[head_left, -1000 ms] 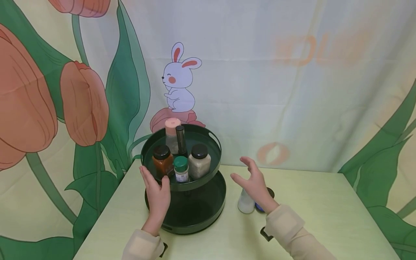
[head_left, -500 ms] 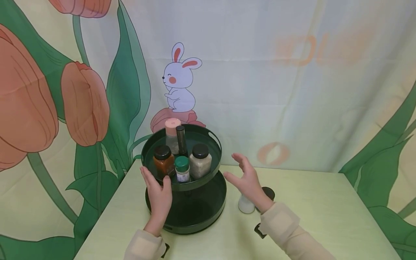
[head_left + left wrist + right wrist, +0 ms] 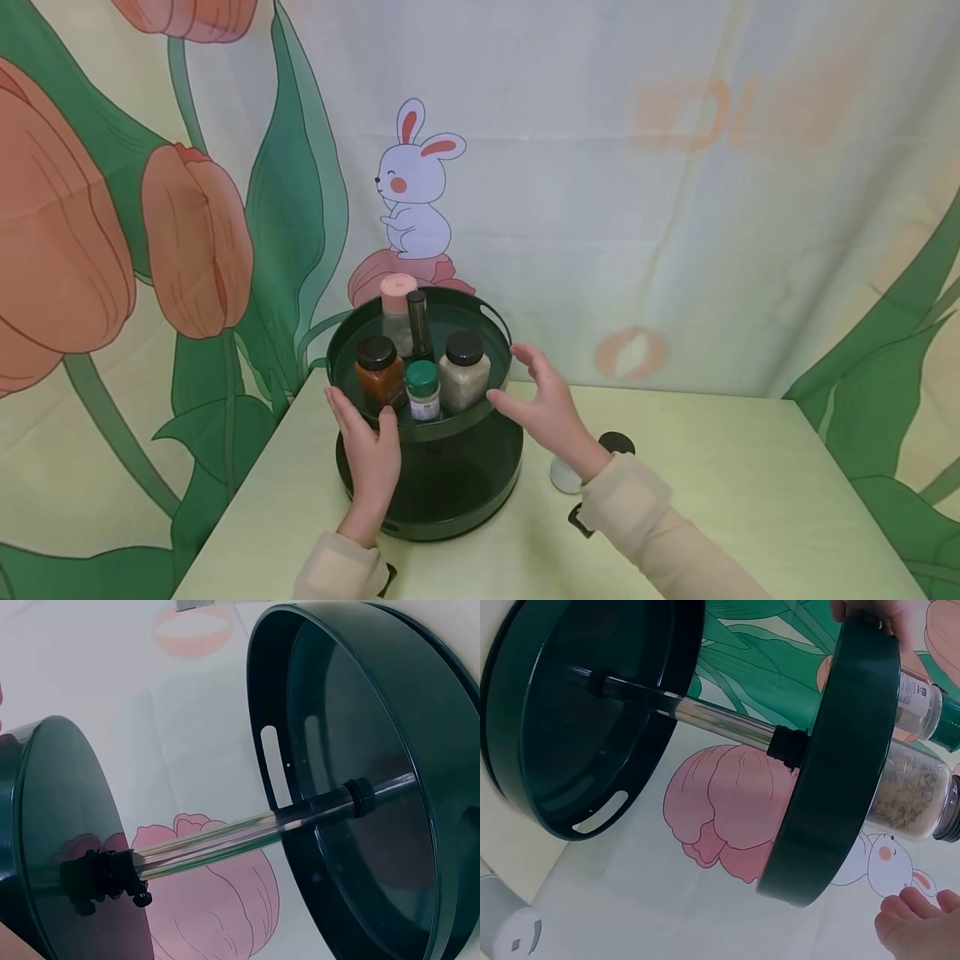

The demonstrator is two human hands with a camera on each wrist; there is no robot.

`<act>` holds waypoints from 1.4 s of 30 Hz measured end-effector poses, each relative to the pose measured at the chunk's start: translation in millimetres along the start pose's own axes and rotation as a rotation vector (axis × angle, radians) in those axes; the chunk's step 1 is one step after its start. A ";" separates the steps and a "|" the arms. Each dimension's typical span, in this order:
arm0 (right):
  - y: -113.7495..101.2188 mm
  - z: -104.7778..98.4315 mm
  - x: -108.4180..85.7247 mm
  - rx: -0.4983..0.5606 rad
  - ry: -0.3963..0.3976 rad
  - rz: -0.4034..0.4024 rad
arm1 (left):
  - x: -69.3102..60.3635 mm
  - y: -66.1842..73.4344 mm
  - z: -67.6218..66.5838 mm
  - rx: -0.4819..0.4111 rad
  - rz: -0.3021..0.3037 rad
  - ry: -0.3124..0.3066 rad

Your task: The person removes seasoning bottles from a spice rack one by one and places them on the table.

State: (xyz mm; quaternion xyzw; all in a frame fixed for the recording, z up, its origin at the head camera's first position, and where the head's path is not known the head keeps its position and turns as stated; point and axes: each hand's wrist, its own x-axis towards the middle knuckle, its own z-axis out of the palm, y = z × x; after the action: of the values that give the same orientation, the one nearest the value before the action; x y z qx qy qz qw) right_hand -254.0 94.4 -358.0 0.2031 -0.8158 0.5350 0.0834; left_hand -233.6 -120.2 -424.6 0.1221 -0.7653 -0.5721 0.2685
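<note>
A dark green two-tier round tray stand stands on the table. Its upper tray bears a jar of orange-brown spice, a small green-capped bottle, a black-lidded jar of pale grains, a pink-capped bottle and a slim dark bottle. My left hand touches the upper tray's front-left rim, its fingers extended and thumb at the rim. My right hand hovers beside the tray's right side with fingers spread, holding nothing; the right wrist view shows it apart from the tray.
Partly behind my right forearm, a whitish container and a black-lidded container stand on the pale table. A clear post joins the two tiers. A printed curtain hangs behind.
My right hand has moved left, from above the containers on the table to the upper tray's right side. The left hand stays at the rim. The jars have shifted slightly right.
</note>
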 end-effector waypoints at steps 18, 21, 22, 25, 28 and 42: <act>-6.1 19.2 16.5 -0.057 -0.060 -0.024 | -4.9 -2.4 2.7 0.011 0.031 0.025; -6.8 21.9 19.4 -0.069 -0.077 -0.012 | -5.9 -3.4 2.7 0.013 0.032 0.025; -7.1 22.7 20.3 -0.072 -0.082 -0.009 | -6.2 -3.5 2.7 0.012 0.032 0.024; -8.4 24.5 22.2 -0.081 -0.094 0.006 | -6.8 -2.8 2.7 0.009 0.034 0.025; -8.2 26.5 23.7 -0.090 -0.096 0.014 | -7.1 -2.3 2.8 0.007 0.042 0.027; -5.0 37.5 29.5 -0.115 -0.084 0.020 | -6.9 -4.5 2.5 0.013 0.051 0.028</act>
State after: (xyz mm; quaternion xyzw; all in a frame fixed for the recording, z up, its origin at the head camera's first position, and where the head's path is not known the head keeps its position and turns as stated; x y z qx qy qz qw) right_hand -275.6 51.5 -358.9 0.2122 -0.8499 0.4791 0.0555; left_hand -229.9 -116.2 -431.2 0.1124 -0.7679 -0.5585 0.2930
